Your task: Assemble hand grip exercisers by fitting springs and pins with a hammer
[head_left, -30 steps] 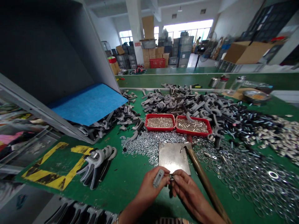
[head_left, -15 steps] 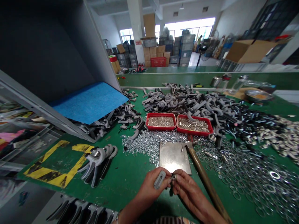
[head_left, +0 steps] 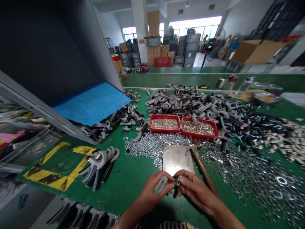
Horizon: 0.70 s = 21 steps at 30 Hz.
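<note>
**While both hands work one grey part, most of the stock lies loose**

Head view, near edge: left hand [head_left: 152, 190] is clamped on a grey slotted plastic part [head_left: 160, 185], held just above the green desk [head_left: 128, 181]. Right hand [head_left: 193, 189] is closed in a pinch on a small shiny metal fitting [head_left: 177, 182], which sits against the end of that part, right at the left fingertips. Can't tell whether the fitting is seated or only offered up; it's too small to see.

Head view, middle: square bare steel plate [head_left: 177, 156] lies just beyond the hands. Wooden-handled hammer [head_left: 202, 168] has its head at the plate's far right corner and its handle running back toward the right hand, ungripped. Pair of red plastic trays [head_left: 164, 116] of small silvery hardware sits behind the plate; both look well filled. Small silver washers [head_left: 147, 146] are spread left of the plate, larger silver rings [head_left: 250, 181] to the right.

Head view, far and left: big heap of grey and black hooked parts [head_left: 190, 105] lies behind the trays. A short fanned stack of grey forked pieces [head_left: 100, 165] lies left of the hands, beside yellow-black hazard tape [head_left: 52, 171]. A row of similar pieces [head_left: 81, 216] runs along the bottom edge.

Judgement: one unit is mid-fit. If the fanned stack and the bottom row are the finished output, it is small against the heap and trays. Looks early, with the bulk left to do.
</note>
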Tool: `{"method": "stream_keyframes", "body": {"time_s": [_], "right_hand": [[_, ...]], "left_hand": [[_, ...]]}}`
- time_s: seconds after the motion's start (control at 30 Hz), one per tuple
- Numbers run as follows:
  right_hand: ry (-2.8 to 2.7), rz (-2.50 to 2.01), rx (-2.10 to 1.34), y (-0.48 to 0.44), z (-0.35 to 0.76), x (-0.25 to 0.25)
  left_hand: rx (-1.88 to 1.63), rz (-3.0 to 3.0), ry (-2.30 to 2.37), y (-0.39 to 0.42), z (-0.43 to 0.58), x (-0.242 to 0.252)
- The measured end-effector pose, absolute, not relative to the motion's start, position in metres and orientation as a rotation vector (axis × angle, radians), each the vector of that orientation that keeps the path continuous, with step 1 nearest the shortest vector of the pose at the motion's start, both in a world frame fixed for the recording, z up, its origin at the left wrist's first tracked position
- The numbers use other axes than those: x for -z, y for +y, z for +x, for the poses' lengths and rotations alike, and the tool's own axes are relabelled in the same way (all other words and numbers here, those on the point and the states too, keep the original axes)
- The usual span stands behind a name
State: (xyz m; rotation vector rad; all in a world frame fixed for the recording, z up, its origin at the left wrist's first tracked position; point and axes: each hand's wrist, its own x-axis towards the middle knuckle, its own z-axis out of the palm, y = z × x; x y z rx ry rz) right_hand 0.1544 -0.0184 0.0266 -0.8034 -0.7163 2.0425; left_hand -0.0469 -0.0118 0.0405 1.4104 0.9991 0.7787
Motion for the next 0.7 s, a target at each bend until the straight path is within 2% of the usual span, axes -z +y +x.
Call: {"method": "stream_keyframes", "body": {"time_s": [0.17, 0.37, 0.47, 0.7], "right_hand": [[-0.727, -0.928, -2.048, -0.024, 0.157, -0.025], [-1.031, -1.151, -1.623, -0.01, 0.17, -0.041], [-1.077, -1.163, -1.547, -0.004, 0.177, -0.049], [-1.107, -1.205, -1.577, -0.012, 0.173, -0.048]], "left_hand": [[-0.732, 1.606, 1.028, -0.013, -0.048, -0.035], [-0.768, 1.659, 1.068, -0.01, -0.042, -0.035], [-0.743, 1.724, 1.137, -0.006, -0.045, -0.032], [-0.699, 1.247, 1.071, 0.002, -0.051, -0.03]]}}
